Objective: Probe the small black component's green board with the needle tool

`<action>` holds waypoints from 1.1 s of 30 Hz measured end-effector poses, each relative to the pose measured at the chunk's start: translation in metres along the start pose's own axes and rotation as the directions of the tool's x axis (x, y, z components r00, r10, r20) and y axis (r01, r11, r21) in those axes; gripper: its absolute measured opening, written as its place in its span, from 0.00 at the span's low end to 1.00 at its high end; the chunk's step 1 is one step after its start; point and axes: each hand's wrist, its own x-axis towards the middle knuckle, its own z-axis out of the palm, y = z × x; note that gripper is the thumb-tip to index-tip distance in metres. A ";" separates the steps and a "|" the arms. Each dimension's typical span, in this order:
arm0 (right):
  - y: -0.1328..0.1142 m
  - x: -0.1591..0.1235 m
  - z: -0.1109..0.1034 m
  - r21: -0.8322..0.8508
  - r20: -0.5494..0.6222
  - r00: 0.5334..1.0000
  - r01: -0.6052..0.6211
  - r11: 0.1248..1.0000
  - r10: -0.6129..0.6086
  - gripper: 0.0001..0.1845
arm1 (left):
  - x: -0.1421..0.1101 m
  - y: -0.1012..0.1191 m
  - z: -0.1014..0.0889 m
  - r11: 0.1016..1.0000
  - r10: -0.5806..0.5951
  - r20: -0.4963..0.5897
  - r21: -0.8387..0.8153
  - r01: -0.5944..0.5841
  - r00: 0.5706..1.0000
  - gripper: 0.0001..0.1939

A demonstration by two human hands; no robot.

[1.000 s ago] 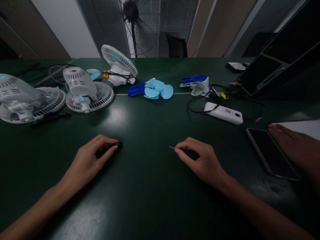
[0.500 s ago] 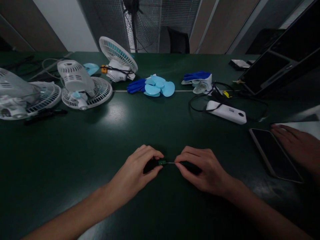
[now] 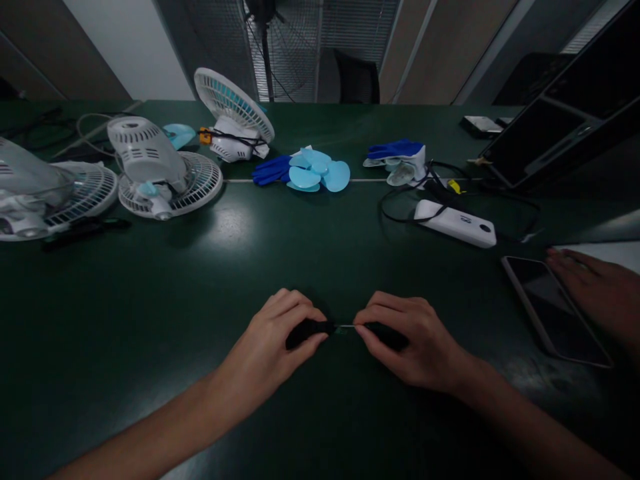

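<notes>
My left hand (image 3: 273, 343) is curled around a short black handle-like piece (image 3: 305, 331) just above the dark green table (image 3: 200, 293). My right hand (image 3: 410, 337) is closed on a dark tool with a thin metal shaft (image 3: 346, 327) that points left. The shaft's tip meets the black piece between my two hands. Much of both parts is hidden by my fingers.
Partly dismantled white desk fans (image 3: 155, 173) lie at the back left. Light blue fan blades (image 3: 315, 172) and blue gloves (image 3: 397, 157) lie mid-table, with a white power bank (image 3: 455, 223) and cables nearby. Another person's hand (image 3: 597, 290) rests beside a dark phone (image 3: 553, 310) at the right.
My left hand moved right from the table's left-middle with the black piece until it met the metal shaft in my right hand. The green end that showed half a second ago is covered now.
</notes>
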 end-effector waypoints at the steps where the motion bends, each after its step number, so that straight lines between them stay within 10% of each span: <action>1: 0.000 0.000 -0.001 0.006 -0.002 1.000 -0.003 1.000 0.003 0.06 | 0.000 0.001 0.000 1.000 0.001 -0.001 -0.001 -0.001 1.000 0.07; 13: 0.006 0.000 -0.001 0.008 -0.150 0.987 -0.053 0.999 0.053 0.06 | -0.001 0.004 0.003 0.979 0.078 -0.046 0.191 -0.068 0.996 0.16; 21: 0.004 0.003 -0.004 0.048 -0.234 0.968 -0.081 0.996 0.090 0.06 | -0.002 0.003 0.001 0.905 0.220 0.196 0.323 -0.275 0.955 0.19; 27: 0.004 0.002 -0.004 0.065 -0.204 0.976 -0.064 0.996 0.076 0.06 | -0.038 -0.064 -0.075 0.865 -0.014 -0.080 0.499 0.052 0.997 0.17; 33: 0.003 0.002 -0.004 0.060 -0.197 0.978 -0.063 0.996 0.074 0.07 | -0.077 -0.110 -0.146 0.689 -0.214 -0.414 0.578 0.437 0.885 0.18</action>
